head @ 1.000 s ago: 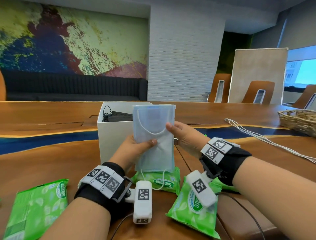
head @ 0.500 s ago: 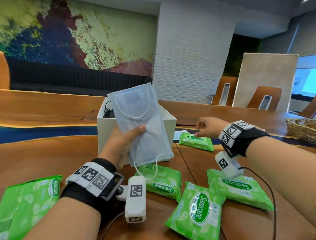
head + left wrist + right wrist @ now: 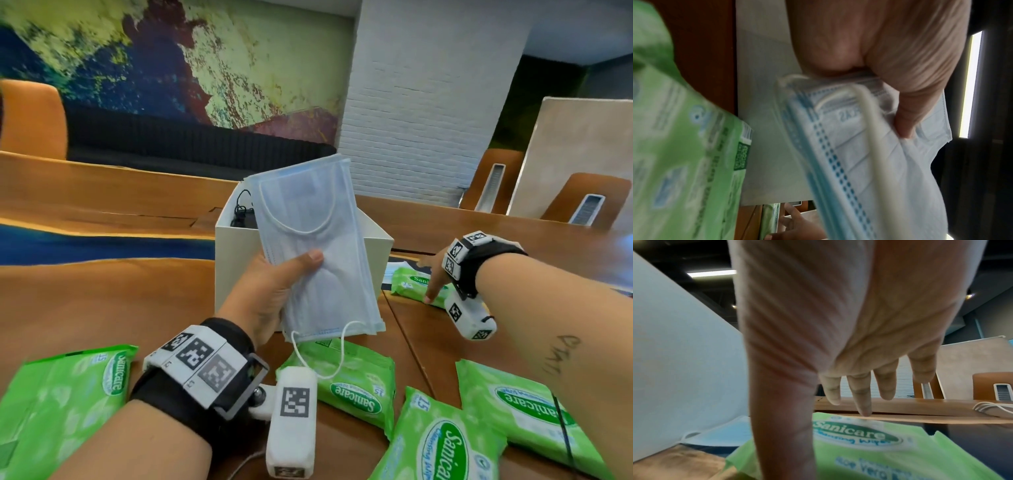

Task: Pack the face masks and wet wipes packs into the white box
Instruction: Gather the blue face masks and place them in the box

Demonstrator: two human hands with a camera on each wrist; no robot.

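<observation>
My left hand point(image 3: 270, 294) is pinching a stack of blue face masks point(image 3: 315, 246), thumb on top, holding it upright in front of the white box point(image 3: 376, 240). My right hand point(image 3: 433, 274) is reaching with spread fingers, touching a green wet wipes pack point(image 3: 409, 286) beside the box.

A meeting room with a long wooden table and a painted wall

A wooden table point(image 3: 102, 301) with a blue strip set into it fills the near ground. Behind it at far left a dark ribbed sofa point(image 3: 191, 147) runs under a mural point(image 3: 164, 58) in yellow, blue and dark red. A white brick pillar point(image 3: 424, 102) stands in the middle. At far right, orange chairs point(image 3: 589, 202) flank a pale upright board point(image 3: 582, 150). Another orange chair point(image 3: 32, 123) sits far left. A ceiling strip light point(image 3: 711, 274) glows.
</observation>
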